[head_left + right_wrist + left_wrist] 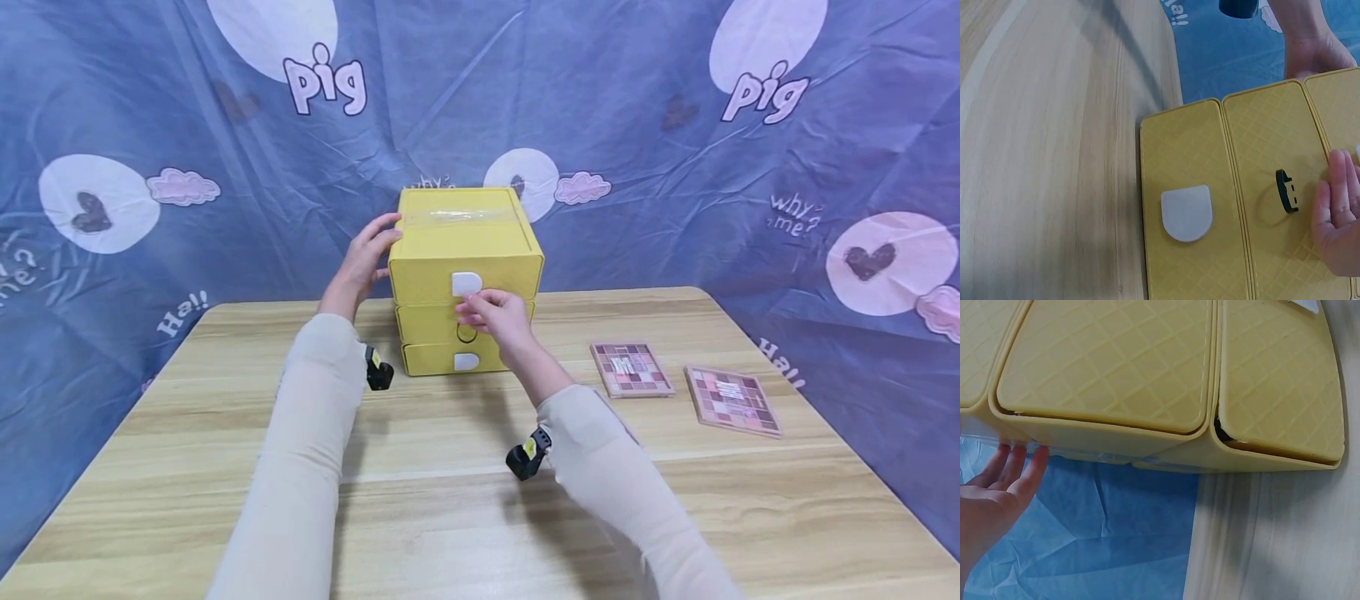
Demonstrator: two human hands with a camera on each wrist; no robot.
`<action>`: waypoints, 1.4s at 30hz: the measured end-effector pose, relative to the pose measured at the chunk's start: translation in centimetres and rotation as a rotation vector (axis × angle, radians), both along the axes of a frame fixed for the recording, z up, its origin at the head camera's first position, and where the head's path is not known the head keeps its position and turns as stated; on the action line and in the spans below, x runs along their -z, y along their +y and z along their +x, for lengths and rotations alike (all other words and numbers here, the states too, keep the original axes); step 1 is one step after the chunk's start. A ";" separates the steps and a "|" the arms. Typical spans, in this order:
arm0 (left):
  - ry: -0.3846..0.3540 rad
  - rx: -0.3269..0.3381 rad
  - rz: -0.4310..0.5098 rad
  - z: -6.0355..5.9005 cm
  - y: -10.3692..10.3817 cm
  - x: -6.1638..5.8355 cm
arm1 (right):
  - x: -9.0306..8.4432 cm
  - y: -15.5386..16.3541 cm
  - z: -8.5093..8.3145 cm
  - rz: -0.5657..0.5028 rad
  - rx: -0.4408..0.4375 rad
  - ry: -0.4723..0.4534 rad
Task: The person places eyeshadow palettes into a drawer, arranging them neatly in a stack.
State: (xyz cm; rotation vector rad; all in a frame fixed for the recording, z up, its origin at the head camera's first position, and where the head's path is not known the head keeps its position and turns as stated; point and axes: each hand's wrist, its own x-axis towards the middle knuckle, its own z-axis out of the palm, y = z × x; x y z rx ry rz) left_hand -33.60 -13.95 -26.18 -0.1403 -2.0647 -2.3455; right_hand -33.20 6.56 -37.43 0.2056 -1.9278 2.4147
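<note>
One yellow plastic 3-drawer organiser box (pixel 467 279) stands at the back-middle of the light wooden bench (pixel 450 517), against the blue printed backdrop cloth (pixel 150 125). It has 3 drawers stacked: the top white half-round handle (pixel 467 284) and the bottom white half-round handle (pixel 466 362) are in place, 2 white handles seen; the middle drawer front shows a black ring-shaped mount (pixel 1285 190) w/ no white tab on it. The left hand (pixel 367 254) lies flat on the box's upper left side, fingers straight and close together, steadying it. The right hand (pixel 497 315) is at the middle drawer front, fingers bent at the mount; can't tell if it pinches anything. Two pink eyeshadow palettes lie right of the box, well apart from both hands: near palette (pixel 631 369), far palette (pixel 732 400).
</note>
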 end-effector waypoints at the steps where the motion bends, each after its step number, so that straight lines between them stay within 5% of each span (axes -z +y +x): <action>1: 0.001 0.004 -0.001 0.0 0.0 0.0 | 0.5 -0.1 -0.5 -0.013 0.018 0.015; 10: 0.001 0.026 0.009 0.1 0.0 0.2 | 1.5 -1.0 -1.0 -0.055 0.129 0.068; 28: 0.026 0.055 0.022 0.0 0.0 0.7 | 2.4 -1.5 -1.0 -0.143 0.166 0.082; 42: 0.029 0.038 0.016 0.1 0.2 0.9 | 6.4 -1.4 -3.1 -0.164 0.185 0.202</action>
